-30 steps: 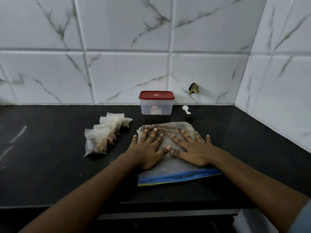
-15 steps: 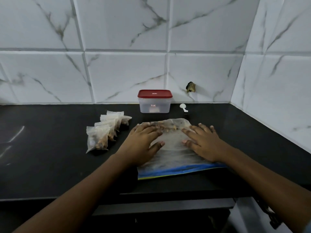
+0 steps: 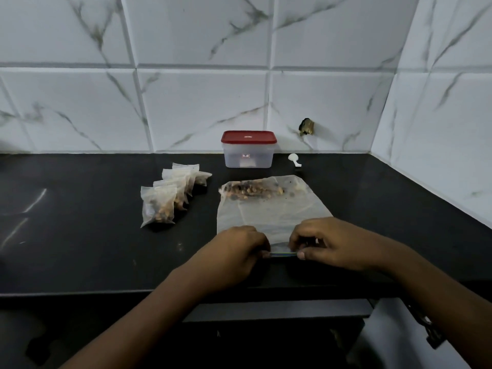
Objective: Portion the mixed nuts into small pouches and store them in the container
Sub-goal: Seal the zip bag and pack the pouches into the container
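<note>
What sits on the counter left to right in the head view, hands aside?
In order: small filled pouches → red-lidded container → white scoop. The large nut bag is left out because it spans beneath both container and scoop.

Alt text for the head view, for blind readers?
Left hand and right hand pinch the blue zip edge of a clear plastic bag of mixed nuts on a black counter. Small filled pouches lie left, a red-lidded container behind.

A single camera, worn on the person's head; it faces forward and down across the black counter (image 3: 80,235) to the tiled wall (image 3: 202,107); near enough that the left hand (image 3: 237,253) and right hand (image 3: 332,242) sit low-centre.
</note>
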Available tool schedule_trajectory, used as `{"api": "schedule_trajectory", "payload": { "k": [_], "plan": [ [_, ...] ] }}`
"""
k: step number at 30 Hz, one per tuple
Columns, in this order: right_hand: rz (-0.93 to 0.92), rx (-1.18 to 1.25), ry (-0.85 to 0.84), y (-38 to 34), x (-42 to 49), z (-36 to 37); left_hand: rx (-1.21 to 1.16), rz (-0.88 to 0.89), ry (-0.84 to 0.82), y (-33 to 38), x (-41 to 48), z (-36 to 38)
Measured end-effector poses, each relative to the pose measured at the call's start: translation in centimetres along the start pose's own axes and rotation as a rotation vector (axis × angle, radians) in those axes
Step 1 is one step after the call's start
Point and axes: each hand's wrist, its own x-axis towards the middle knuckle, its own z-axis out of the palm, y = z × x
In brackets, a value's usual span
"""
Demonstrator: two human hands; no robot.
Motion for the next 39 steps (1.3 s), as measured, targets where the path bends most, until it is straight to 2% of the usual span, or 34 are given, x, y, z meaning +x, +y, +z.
{"api": "schedule_trajectory", "payload": {
  "k": [5,10,16,19,22,27,33,36,39],
  "plan": [
    [-0.001,-0.101,0.166,0.3,0.7,0.9,-0.119,-0.102,0.043,-0.2,0.9,-0.2],
    [-0.066,-0.331,0.298,0.4,1.2,2.5,-0.084,-0.101,0.062,-0.5,1.1,-0.4],
    [-0.047,-0.394,0.229,0.2,0.8,2.3,0.237,-0.093,0.107,0.0,0.7,-0.1],
    [-0.010,-0.373,0.212,0.1,1.3,2.5,0.249,-0.090,0.132,0.2,0.1,0.2],
    [0.015,-0.241,0.214,0.0,1.6,2.4,0.240,-0.099,0.098,-0.2,0.2,0.2],
    [-0.027,-0.289,0.203,0.1,1.5,2.5,-0.094,-0.184,0.146,-0.9,0.7,-0.2],
    [-0.043,-0.372,0.309,0.4,1.7,3.5,0.246,-0.096,0.181,-0.8,-0.2,0.4],
    [-0.039,-0.345,0.333,0.5,2.2,3.6,0.301,-0.086,0.162,-0.7,-0.1,0.3],
    [-0.033,-0.257,0.293,0.5,2.3,3.0,0.257,-0.120,0.107,-0.8,0.8,-0.1]
  ]
}}
